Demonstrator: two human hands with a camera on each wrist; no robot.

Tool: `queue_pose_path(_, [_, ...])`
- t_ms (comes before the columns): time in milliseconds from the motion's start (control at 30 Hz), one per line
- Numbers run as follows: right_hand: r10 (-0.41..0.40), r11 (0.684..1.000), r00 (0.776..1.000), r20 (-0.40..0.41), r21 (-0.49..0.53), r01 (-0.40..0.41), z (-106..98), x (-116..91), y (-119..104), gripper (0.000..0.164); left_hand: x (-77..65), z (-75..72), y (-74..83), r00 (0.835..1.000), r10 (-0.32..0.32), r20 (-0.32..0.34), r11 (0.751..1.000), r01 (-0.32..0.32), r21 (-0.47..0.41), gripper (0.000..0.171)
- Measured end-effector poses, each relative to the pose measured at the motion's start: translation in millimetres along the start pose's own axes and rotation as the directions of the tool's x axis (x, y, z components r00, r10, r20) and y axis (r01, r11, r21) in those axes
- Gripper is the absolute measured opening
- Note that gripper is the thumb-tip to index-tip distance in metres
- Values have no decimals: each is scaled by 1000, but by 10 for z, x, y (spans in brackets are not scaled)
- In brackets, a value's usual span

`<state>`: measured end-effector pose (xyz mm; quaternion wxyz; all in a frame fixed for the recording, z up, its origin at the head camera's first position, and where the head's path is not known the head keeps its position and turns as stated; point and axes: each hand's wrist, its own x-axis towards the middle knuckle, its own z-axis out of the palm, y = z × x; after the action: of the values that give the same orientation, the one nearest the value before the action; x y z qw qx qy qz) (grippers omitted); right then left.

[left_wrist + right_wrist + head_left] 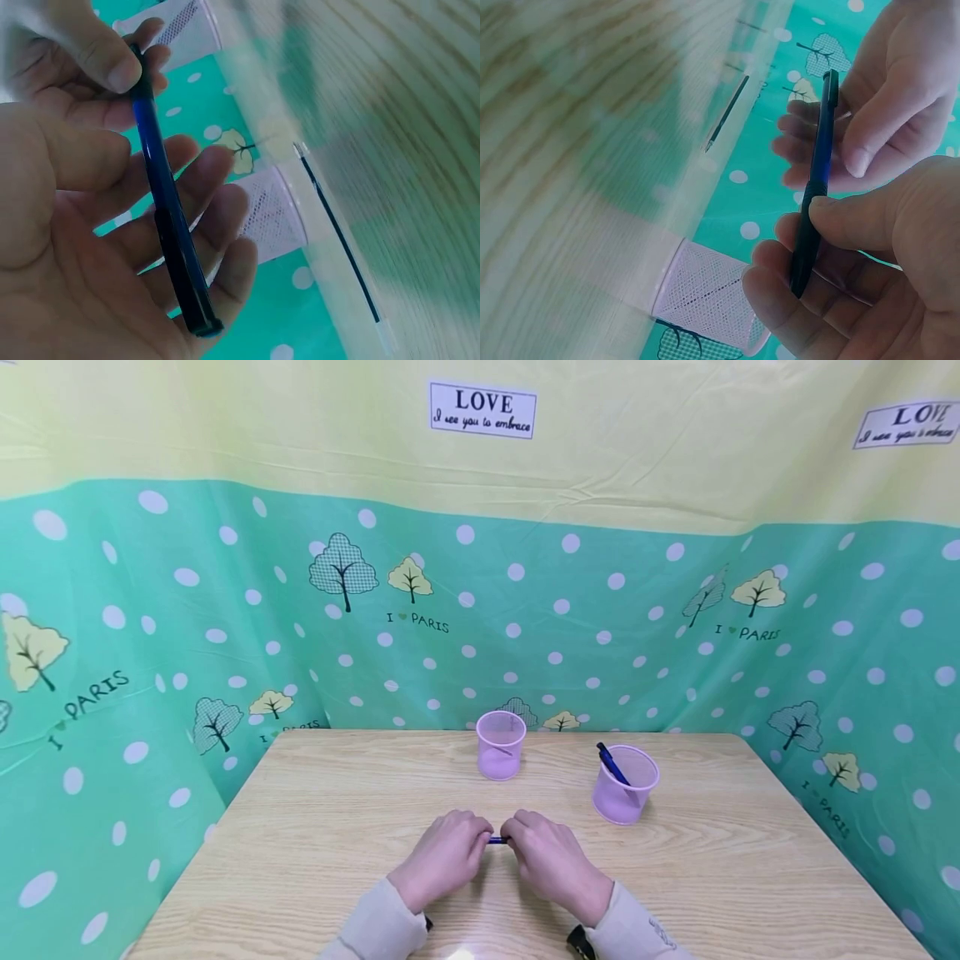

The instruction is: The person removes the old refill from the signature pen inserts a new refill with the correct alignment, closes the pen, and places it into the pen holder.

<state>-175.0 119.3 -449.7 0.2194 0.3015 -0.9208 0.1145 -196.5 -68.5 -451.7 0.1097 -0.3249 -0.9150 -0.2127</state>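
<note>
A blue pen with a dark grip (155,154) is held between both hands above the table. My left hand (447,857) holds the clip end, its fingers curled behind the barrel. At the dark grip end, my right hand (553,864) pinches the pen between thumb and fingers. In the head view only a short bit of barrel shows between the hands. A thin dark ink refill (339,236) lies on the table beyond the hands in the left wrist view, and the right wrist view shows the refill (726,114) too, apart from both hands.
Behind the hands stands a pink-purple mesh pen cup (500,762). A second mesh cup (618,806), to the right, has a blue pen (612,765) leaning in it. The wooden table (322,827) ends at a green dotted curtain (420,685).
</note>
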Motion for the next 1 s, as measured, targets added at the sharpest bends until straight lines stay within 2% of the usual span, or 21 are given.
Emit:
queue_pose_path(167, [3, 1000, 1000, 7, 2, -3, -4, -2, 1, 11, -4, -8, -10, 999, -10, 37, 999, 9, 49, 17])
queue_pose_path(533, [13, 1000, 999, 30, 11, -14, -6, 2, 1, 9, -25, -46, -19, 997, -31, 76, 1000, 30, 6, 13])
queue_pose_path(1000, [26, 999, 999, 38, 22, -27, -11, 1, 12, 10, -4, -30, -38, 1000, -14, -2, 1000, 14, -9, 12])
